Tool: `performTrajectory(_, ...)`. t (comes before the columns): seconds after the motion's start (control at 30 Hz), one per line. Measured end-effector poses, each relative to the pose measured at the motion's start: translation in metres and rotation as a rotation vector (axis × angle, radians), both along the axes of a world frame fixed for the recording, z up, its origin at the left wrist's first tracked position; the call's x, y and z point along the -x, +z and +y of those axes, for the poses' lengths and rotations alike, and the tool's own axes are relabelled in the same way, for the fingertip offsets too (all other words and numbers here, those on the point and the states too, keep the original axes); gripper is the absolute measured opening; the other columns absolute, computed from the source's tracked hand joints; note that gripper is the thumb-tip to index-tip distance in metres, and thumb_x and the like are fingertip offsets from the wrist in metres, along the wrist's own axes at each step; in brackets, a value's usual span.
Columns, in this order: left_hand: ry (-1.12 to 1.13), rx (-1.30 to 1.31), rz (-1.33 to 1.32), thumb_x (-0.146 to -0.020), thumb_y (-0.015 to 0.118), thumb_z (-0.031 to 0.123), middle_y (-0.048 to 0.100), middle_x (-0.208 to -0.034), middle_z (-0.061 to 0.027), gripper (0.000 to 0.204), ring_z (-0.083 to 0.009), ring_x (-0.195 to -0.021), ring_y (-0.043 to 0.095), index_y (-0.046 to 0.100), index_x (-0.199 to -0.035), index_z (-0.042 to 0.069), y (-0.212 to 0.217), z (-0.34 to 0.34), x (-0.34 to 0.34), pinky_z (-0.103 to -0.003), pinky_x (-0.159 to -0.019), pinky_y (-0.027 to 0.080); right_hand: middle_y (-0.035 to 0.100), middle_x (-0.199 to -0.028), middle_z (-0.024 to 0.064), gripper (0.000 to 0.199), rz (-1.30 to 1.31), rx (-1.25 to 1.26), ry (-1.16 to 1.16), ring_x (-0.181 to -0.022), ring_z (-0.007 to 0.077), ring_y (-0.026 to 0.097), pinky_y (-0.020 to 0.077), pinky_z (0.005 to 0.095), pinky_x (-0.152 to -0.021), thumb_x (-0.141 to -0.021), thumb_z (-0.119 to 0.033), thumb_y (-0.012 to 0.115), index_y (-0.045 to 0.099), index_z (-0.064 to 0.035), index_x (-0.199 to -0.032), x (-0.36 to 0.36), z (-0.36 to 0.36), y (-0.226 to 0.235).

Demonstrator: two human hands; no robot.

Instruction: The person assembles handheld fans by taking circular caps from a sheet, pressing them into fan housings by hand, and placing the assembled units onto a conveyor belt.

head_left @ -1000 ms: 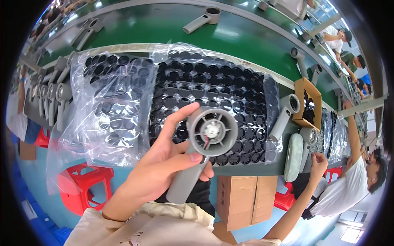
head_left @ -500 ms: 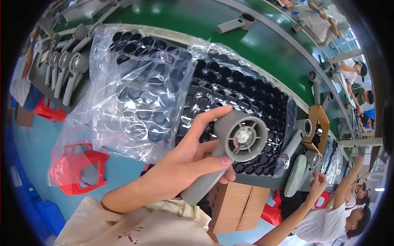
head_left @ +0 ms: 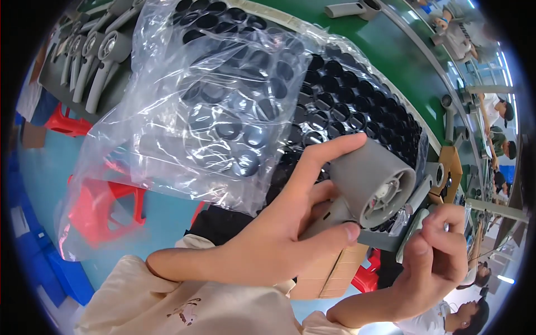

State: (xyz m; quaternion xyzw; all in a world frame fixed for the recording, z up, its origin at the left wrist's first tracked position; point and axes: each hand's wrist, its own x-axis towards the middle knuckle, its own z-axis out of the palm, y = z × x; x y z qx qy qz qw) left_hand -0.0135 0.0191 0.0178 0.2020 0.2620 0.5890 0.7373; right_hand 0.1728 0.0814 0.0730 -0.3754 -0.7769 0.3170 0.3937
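My left hand (head_left: 296, 223) grips a grey hair dryer housing (head_left: 363, 173), with the index finger along its barrel and the thumb near the rim. The open round end tilts to the right and shows spokes around a central motor. Part of the handle is hidden by the hand. My right hand (head_left: 432, 262) is raised just right of the housing, apart from it, fingers curled and pinched. Whatever they hold is too small to name. Behind the housing, a tray of round black caps (head_left: 363, 95) lies partly under a clear plastic bag (head_left: 167, 139).
More grey housings (head_left: 106, 67) lie at the far left. A green conveyor belt (head_left: 402, 67) runs behind the tray. An open cardboard box (head_left: 452, 167) stands at right. Below are a red stool (head_left: 100, 212) and a closed carton (head_left: 324, 273). Other people work along the right.
My right hand has come up and closer to the housing. My left hand has shifted right, turning the housing's open end further rightward. The view has shifted too.
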Motion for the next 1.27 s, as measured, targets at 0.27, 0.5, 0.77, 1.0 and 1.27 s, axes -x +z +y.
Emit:
performTrajectory(0.27,0.141,-0.185,0.076,-0.086,0.053,-0.01,0.036,-0.136,-0.0186,0.088,-0.0175,-0.111,0.046,-0.002,-0.149,0.016,-0.011,-0.013,0.013,-0.031,-0.09,0.042,0.059,-0.089,0.0163,0.013,-0.208,-0.058,0.108,-0.068,0.0115,0.047,0.0368,0.0206,-0.062,-0.079,0.008,0.058,0.062,0.003,-0.09,0.06,-0.016,0.006)
performTrajectory(0.5,0.224,-0.319,0.212,-0.083,0.05,-0.013,0.032,-0.14,-0.0201,0.086,-0.0206,-0.117,0.044,-0.001,-0.148,0.011,-0.015,-0.012,0.021,-0.034,-0.096,0.037,0.052,-0.09,0.0144,0.017,-0.368,-0.032,0.218,-0.075,0.0157,0.048,0.0372,0.0241,-0.069,-0.075,0.013,0.058,0.061,0.0043,-0.089,0.067,-0.005,0.014)
performTrajectory(0.77,0.153,-0.347,0.249,-0.083,0.051,-0.012,0.035,-0.139,-0.0198,0.085,-0.0229,-0.125,0.04,0.001,-0.148,0.008,-0.008,-0.005,0.005,-0.034,-0.1,0.035,0.052,-0.081,0.0128,0.019,-0.338,-0.107,0.067,-0.066,0.0155,0.046,0.0338,0.024,-0.058,-0.064,0.013,0.06,0.061,0.0031,-0.08,0.056,-0.004,0.01)
performTrajectory(1.0,0.217,-0.118,0.533,-0.081,0.055,-0.011,0.043,-0.132,-0.0203,0.078,-0.0261,-0.12,0.048,0.014,-0.145,0.006,-0.013,-0.005,-0.007,-0.036,-0.1,0.039,0.056,-0.069,0.0032,0.029,-0.374,0.157,0.018,-0.058,0.0182,0.054,0.0434,0.0305,-0.052,-0.064,-0.007,0.08,0.055,-0.005,-0.078,0.039,0.014,-0.005)
performTrajectory(1.27,0.162,-0.077,0.287,-0.08,0.063,-0.006,0.043,-0.132,-0.0222,0.089,-0.0277,-0.113,0.054,0.01,-0.148,0.016,-0.003,0.005,-0.044,-0.037,-0.092,0.048,0.051,-0.101,0.006,0.035,0.218,0.206,-0.152,-0.08,0.0173,0.057,0.0477,0.0245,-0.07,-0.085,-0.01,0.069,0.046,-0.0106,-0.111,-0.013,-0.002,-0.025)
